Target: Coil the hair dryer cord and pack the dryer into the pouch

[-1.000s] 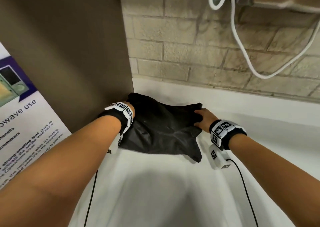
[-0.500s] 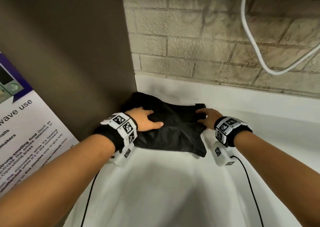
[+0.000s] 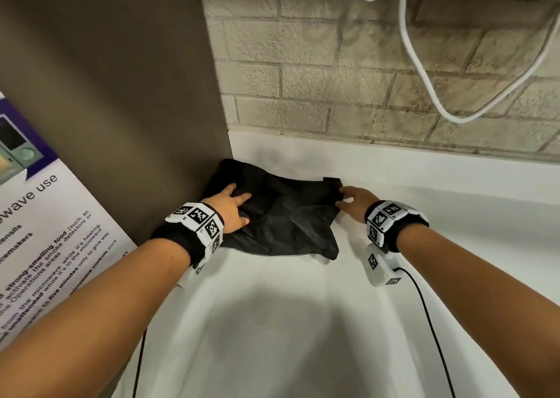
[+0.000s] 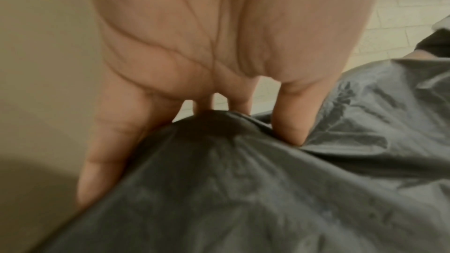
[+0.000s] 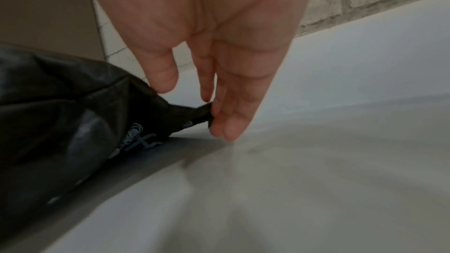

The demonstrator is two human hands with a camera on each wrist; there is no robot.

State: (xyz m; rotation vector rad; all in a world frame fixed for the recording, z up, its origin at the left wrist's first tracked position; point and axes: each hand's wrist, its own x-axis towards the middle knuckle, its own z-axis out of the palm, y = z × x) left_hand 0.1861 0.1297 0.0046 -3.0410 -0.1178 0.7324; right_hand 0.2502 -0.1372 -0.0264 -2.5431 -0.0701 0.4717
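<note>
- One black pouch (image 3: 281, 215), crumpled, lies on the white counter (image 3: 288, 322) in the back corner, its left side against the brown panel (image 3: 121, 94), near the brick wall (image 3: 333, 64).
- Left hand (image 3: 227, 208) rests on top of the pouch's left part; in the left wrist view the fingers (image 4: 289, 122) are spread and fairly straight, tips pressing into the fabric (image 4: 243, 189), nothing pinched.
- Right hand (image 3: 354, 200) sits at the pouch's right edge, by the small tab at its upper corner (image 3: 331, 182).
- Right wrist view: fingers (image 5: 231, 118) extended and close together, tips touching the end of the pouch's black strap (image 5: 194, 113); thumb (image 5: 163, 72) just above the fabric; can't tell whether the strap is actually pinched.
- The hair dryer itself does not show; whether it is inside the pouch can't be told.
- One white cord (image 3: 424, 79) hangs looped on the wall, upper right, well apart from the pouch.
- One printed microwave notice (image 3: 45, 231) at left.
- Two wristbands with black-and-white markers, one on each wrist; a thin black cable runs down from each.
</note>
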